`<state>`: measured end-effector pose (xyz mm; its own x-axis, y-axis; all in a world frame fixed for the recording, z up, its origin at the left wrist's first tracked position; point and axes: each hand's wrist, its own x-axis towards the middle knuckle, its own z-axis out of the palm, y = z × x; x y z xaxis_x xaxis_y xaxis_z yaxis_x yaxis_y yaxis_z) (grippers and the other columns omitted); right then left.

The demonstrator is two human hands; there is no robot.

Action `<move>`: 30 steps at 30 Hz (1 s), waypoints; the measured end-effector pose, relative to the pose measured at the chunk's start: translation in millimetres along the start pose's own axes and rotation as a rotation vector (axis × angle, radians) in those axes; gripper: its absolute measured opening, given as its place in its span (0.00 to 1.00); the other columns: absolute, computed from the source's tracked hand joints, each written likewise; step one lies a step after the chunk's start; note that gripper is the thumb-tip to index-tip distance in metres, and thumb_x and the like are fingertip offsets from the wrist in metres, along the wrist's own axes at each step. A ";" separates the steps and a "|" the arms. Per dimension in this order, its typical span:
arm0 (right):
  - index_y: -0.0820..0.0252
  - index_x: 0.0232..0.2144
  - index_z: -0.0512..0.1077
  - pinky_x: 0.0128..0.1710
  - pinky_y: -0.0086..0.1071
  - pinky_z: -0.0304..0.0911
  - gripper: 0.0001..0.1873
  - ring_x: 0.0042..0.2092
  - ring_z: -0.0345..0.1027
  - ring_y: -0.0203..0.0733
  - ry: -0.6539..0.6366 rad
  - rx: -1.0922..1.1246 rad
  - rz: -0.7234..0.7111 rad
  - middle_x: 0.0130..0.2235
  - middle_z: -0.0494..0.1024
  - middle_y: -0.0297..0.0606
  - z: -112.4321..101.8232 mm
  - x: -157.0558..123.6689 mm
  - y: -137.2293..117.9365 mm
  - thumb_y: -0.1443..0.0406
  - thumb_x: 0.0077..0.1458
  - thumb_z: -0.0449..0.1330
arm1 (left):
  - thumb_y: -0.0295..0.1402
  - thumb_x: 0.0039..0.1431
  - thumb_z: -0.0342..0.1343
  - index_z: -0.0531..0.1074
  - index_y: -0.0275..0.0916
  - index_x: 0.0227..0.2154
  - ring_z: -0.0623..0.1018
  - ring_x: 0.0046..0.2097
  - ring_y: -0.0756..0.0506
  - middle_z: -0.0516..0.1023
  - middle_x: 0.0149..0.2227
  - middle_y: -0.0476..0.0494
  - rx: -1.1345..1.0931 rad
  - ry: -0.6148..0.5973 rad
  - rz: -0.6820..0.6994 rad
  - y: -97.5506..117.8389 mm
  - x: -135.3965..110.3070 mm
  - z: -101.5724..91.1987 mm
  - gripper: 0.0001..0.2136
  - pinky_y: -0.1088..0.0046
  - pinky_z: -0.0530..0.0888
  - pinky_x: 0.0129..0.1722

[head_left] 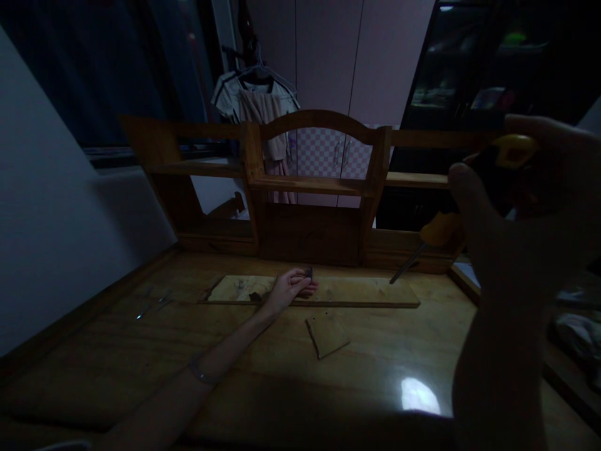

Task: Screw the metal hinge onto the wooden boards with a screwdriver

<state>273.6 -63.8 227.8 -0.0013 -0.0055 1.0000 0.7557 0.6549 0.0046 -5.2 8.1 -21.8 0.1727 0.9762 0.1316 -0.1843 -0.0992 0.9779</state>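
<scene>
My left hand (291,289) reaches far across the wooden desk (141,357) and rests on a long thin wooden board (361,292), its fingers pinched on a small dark piece (308,273) that I cannot name. My right hand (516,207) is raised close to the camera at the right, closed round the black and yellow handle of a screwdriver (509,153). The screwdriver's orange lower grip and metal shaft (407,265) point down toward the right end of the board.
A small square wooden piece (327,336) lies on the desk in front of the board. Thin metal bits (153,305) lie at the left. A wooden shelf hutch (310,188) stands along the desk's back. Clothes hang on a hanger (256,94) behind it.
</scene>
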 end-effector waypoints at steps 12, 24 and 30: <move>0.57 0.53 0.72 0.43 0.45 0.68 0.26 0.44 0.70 0.48 0.013 0.016 0.057 0.48 0.73 0.37 4.1 -2.2 -5.5 0.61 0.51 0.67 | 0.46 0.55 0.62 0.63 0.33 0.41 0.82 0.35 0.41 0.80 0.37 0.32 0.020 -0.033 -0.011 -0.5 -1.9 0.2 0.22 0.64 0.78 0.38; 0.59 0.52 0.71 0.35 0.38 0.66 0.25 0.41 0.69 0.45 -0.015 0.005 0.054 0.46 0.73 0.38 6.5 -4.3 -13.9 0.63 0.52 0.67 | 0.47 0.59 0.57 0.68 0.33 0.36 0.80 0.32 0.46 0.79 0.31 0.38 0.277 -0.152 0.043 6.6 -12.5 11.4 0.18 0.72 0.76 0.34; 0.58 0.53 0.70 0.38 0.39 0.67 0.26 0.43 0.70 0.45 -0.046 0.000 0.072 0.47 0.73 0.37 5.5 -4.6 -16.1 0.62 0.51 0.68 | 0.47 0.58 0.58 0.69 0.32 0.36 0.78 0.31 0.48 0.78 0.31 0.40 0.288 -0.139 0.029 11.1 -13.4 11.8 0.19 0.74 0.75 0.32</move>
<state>257.9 -70.1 223.1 0.0226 0.0765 0.9968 0.7550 0.6523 -0.0672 1.9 -8.4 -10.8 0.3056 0.9383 0.1621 0.0866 -0.1969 0.9766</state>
